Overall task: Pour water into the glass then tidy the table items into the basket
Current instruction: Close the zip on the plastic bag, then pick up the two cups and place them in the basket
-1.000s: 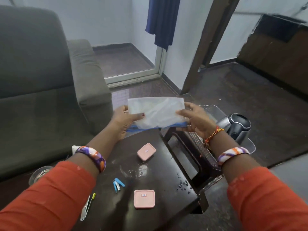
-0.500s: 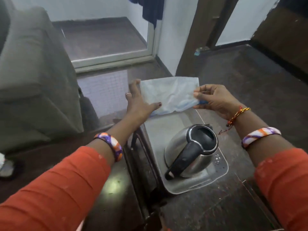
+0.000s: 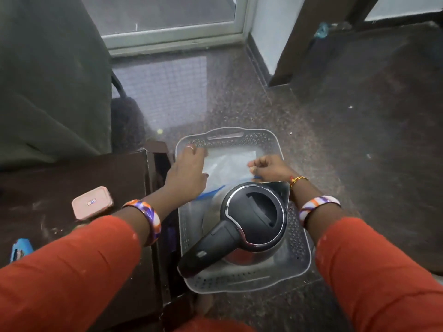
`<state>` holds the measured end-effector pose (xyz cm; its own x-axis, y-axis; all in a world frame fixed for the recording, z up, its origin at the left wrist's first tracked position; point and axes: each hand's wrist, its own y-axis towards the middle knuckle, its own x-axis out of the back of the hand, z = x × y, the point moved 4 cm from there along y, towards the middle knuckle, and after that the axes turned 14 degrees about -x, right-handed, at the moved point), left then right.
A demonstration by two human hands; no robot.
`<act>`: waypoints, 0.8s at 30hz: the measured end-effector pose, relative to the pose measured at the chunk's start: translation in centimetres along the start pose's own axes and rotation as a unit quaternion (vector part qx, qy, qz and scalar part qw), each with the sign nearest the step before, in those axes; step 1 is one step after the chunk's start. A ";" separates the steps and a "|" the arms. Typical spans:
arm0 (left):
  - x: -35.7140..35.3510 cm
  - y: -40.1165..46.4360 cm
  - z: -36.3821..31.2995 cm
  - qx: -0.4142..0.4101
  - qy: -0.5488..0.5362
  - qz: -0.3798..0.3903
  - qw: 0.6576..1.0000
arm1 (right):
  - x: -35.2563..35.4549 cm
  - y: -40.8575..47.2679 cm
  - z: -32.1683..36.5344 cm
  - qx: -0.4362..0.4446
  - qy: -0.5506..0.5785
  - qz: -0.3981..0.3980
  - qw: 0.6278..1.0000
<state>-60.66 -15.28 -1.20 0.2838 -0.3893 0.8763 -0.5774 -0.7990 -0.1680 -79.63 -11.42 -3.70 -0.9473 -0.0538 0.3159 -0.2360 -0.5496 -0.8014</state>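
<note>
A: Which step is in hand?

B: The tidying, I'd judge. The basket (image 3: 273,149) sits on the floor at about three o'clock from the worktop (image 3: 79,173), and the kettle (image 3: 249,224) already stands in its near half, handle pointing toward seven o'clock.

A: And the hands?

B: Both are down inside the basket's far half, at twelve o'clock from the kettle. The left hand (image 3: 187,173) lies flat and spread on the left edge of a clear plastic pouch (image 3: 227,164) with a blue strip. The right hand (image 3: 271,167) has its fingers curled at the pouch's right edge, seemingly pinching it, though I cannot tell for certain that the grip is closed.

A: So the pouch is in?

B: It looks laid on the basket floor, its near edge tucked behind the kettle. Whether it is fully let go, I can't say.

A: What does the next move call for?

B: Letting go of the pouch and lifting both hands clear without knocking the kettle, then turning back toward nine o'clock. A pink case (image 3: 92,202) lies on the worktop near its right edge, and a small blue thing (image 3: 20,250) sits at the frame's left edge; both look light and easy to take one-handed.

A: And the glass?

B: Not in view, so I can't judge the pouring.
</note>
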 end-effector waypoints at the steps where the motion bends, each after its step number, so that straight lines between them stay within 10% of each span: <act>1: -0.7 0.1 0.1 -0.025 -0.007 0.043 0.999 | -0.2 0.6 -0.2 -0.004 -0.015 0.000 1.000; 9: -3.2 -0.8 0.3 -0.085 0.129 0.279 0.948 | 0.2 -0.7 1.1 0.026 -0.185 0.006 0.982; 17: 4.0 -3.3 -0.4 -0.100 0.070 0.173 0.977 | 2.3 -8.3 3.3 0.059 -0.056 -0.078 0.994; 24: 11.0 -12.1 2.2 -0.136 0.021 0.071 0.988 | -2.6 -20.2 8.1 0.218 -0.128 -0.296 0.921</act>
<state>-48.84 -10.89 9.46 0.1558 -0.4653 0.8713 -0.7957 -0.5818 -0.1685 -70.64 -6.88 15.80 -0.5858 0.1983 0.7858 -0.5323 -0.8253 -0.1886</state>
